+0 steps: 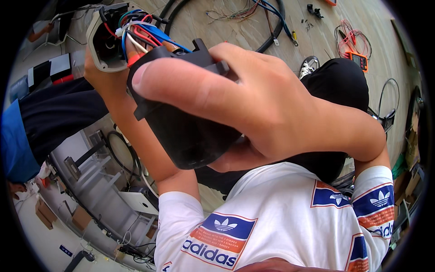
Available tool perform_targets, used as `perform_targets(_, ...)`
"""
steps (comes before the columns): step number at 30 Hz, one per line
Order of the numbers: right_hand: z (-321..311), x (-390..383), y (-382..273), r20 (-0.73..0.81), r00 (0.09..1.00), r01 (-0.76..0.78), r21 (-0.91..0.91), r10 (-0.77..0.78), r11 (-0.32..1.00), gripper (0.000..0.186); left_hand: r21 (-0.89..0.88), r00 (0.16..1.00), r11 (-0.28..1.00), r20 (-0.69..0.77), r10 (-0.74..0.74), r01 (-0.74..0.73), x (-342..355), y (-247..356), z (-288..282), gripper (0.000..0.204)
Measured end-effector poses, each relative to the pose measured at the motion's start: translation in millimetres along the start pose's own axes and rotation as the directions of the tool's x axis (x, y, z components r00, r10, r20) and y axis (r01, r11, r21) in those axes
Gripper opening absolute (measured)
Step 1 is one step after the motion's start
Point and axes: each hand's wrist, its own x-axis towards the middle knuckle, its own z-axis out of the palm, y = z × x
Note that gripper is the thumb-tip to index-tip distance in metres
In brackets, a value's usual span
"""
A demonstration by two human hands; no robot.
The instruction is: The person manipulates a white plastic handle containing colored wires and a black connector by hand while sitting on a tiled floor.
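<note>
Close in front of me, my right hand [272, 99] is closed around a black plastic housing [181, 133], its thumb laid along the top edge. A bundle of red, blue, white and other coloured wires [145, 32] runs from the black housing into an open pale grey shell [94, 45] at the upper left. A white cable tie [119, 32] binds some of these wires. My left hand [94, 72] supports the grey shell from below and its outer side; most of its fingers are hidden. The two housings are held apart, joined by the wires.
An orange multimeter [357, 60] with coiled leads lies on the floor at the upper right. A thick black cable [267, 44] curves across the top, near small black parts [315, 11]. Another person in dark trousers [63, 115] is at the left, by a grey frame [97, 172].
</note>
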Motion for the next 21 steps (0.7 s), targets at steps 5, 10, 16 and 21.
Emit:
perform_targets(5, -4.8, 0.0, 6.9, -0.020, 1.000, -0.002, -0.045, 0.001, 0.999, 0.084, 0.056, 0.999, 0.998, 0.014, -0.038, 0.037, 10.5, -11.9, 6.1, 0.047)
perform_targets(10, -4.5, -0.5, 12.1, -0.071, 0.997, 0.030, -0.086, -0.036, 0.996, 0.080, 0.089, 0.997, 0.994, 0.026, -0.073, 0.071, 12.7, -15.0, 14.0, 0.047)
perform_targets(16, -3.9, 3.3, 21.1, -0.211, 0.970, 0.110, -0.065, -0.121, 0.992, 0.074, 0.161, 0.993, 0.981, 0.014, -0.117, 0.113, 10.3, -13.7, 12.0, 0.048)
perform_targets(21, -9.2, 3.1, 35.8, -0.207, 0.960, 0.181, -0.054, -0.189, 0.982, 0.072, 0.176, 0.988, 0.973, 0.011, -0.156, 0.152, 10.2, -7.1, 14.2, 0.049)
